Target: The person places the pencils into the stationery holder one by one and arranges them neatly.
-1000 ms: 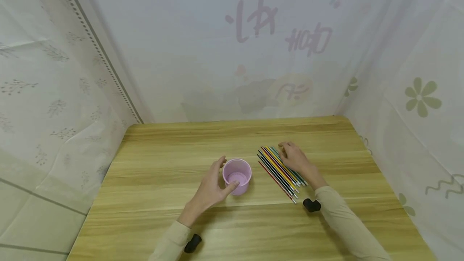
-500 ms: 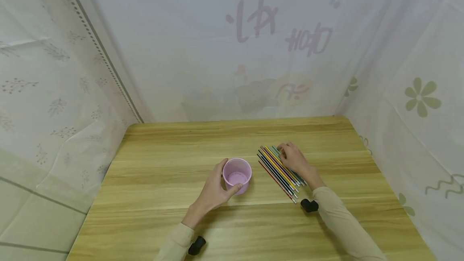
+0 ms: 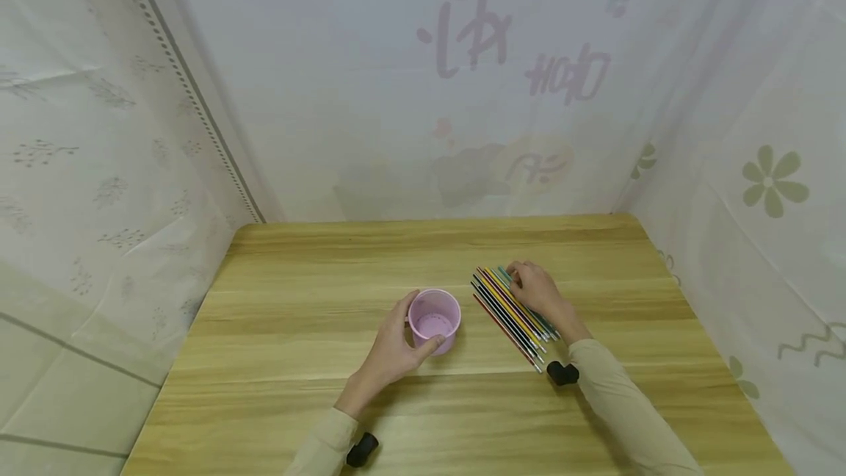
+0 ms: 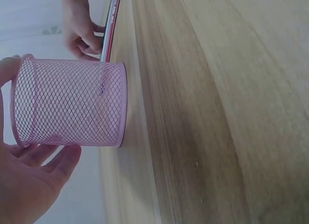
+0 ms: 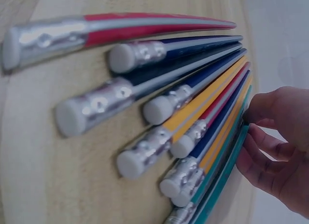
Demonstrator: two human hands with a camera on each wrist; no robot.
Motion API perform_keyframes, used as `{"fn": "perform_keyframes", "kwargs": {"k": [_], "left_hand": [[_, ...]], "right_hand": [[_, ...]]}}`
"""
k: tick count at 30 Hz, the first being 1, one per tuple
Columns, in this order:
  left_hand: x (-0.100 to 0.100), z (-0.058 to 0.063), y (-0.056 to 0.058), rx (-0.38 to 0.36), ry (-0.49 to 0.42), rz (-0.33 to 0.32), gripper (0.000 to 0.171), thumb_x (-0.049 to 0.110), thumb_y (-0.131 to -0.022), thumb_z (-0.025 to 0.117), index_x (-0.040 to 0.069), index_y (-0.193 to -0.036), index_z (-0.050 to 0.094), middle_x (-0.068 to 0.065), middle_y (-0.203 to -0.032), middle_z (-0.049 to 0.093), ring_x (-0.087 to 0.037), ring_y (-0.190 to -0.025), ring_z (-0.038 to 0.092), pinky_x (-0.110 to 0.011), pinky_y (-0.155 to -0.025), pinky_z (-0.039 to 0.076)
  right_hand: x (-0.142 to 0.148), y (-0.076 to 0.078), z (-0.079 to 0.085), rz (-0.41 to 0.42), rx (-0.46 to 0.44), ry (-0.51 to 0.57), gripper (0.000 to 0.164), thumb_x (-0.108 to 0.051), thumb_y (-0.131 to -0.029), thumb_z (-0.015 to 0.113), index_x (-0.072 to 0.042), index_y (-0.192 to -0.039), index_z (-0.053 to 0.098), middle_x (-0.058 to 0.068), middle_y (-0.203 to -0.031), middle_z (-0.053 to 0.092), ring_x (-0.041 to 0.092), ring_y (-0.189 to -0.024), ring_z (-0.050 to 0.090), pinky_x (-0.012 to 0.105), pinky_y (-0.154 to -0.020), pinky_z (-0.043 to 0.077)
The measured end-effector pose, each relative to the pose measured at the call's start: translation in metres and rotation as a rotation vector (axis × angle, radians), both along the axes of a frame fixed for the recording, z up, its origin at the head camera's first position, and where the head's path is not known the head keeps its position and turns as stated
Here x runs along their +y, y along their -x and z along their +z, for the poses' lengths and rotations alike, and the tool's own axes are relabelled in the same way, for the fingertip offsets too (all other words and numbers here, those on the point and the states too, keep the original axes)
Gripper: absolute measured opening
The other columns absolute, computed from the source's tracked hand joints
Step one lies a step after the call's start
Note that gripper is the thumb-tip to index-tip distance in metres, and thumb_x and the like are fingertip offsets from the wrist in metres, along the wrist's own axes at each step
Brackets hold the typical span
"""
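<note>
My left hand [image 3: 396, 347] grips a pink mesh pen holder [image 4: 72, 103], thumb on its near side and fingers round the far left side. The holder stands upright on the table, and its inside [image 3: 434, 323] shows no pencils. To its right, several pencils [image 3: 505, 314] lie side by side in a fanned row, red, dark blue, yellow and green, their white eraser ends toward me. My right hand [image 3: 537, 290] is at the far right edge of the row. In the right wrist view its thumb and fingers [image 5: 260, 147] pinch a green pencil [image 5: 224, 173] near its far end.
The wooden table [image 3: 297, 278] carries the holder and the pencils. Patterned white cloth [image 3: 344, 94] hangs along its back and both sides. A black wrist camera [image 3: 563, 373] sits under the right sleeve, another [image 3: 362, 450] by the left.
My left hand has closed in from beside the pen holder to grip it. My right fingers have shifted slightly left and down onto the green pencil. The view has tilted a little.
</note>
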State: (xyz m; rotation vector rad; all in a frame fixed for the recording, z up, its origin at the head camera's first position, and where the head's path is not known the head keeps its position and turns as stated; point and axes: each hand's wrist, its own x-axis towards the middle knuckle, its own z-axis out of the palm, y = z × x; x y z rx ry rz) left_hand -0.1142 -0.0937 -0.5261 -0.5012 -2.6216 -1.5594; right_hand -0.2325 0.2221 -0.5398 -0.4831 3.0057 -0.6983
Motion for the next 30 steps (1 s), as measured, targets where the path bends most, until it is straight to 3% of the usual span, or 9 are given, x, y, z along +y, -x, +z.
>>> {"fn": "perform_keyframes", "kwargs": {"k": [16, 30], "left_hand": [[0.001, -0.002, 0.001, -0.004, -0.054, -0.003, 0.089, 0.024, -0.079, 0.086, 0.003, -0.151, 0.038, -0.018, -0.14, 0.055, -0.037, -0.124, 0.058, -0.052, -0.099, 0.056], [0.001, -0.003, 0.0, -0.005, -0.071, -0.002, 0.087, 0.024, -0.079, 0.087, 0.004, -0.15, 0.041, -0.019, -0.139, 0.056, -0.038, -0.124, 0.058, -0.053, -0.1, 0.055]], "right_hand": [[-0.012, 0.001, 0.021, -0.023, 0.04, 0.043, 0.027, -0.006, -0.092, 0.066, 0.001, -0.118, 0.067, 0.011, -0.09, 0.068, 0.023, -0.078, 0.063, 0.039, -0.067, 0.055], [-0.035, -0.005, 0.056, 0.013, 0.149, 0.087, 0.027, -0.008, -0.093, 0.062, -0.003, -0.119, 0.068, 0.01, -0.09, 0.067, 0.02, -0.073, 0.065, 0.033, -0.06, 0.053]]}}
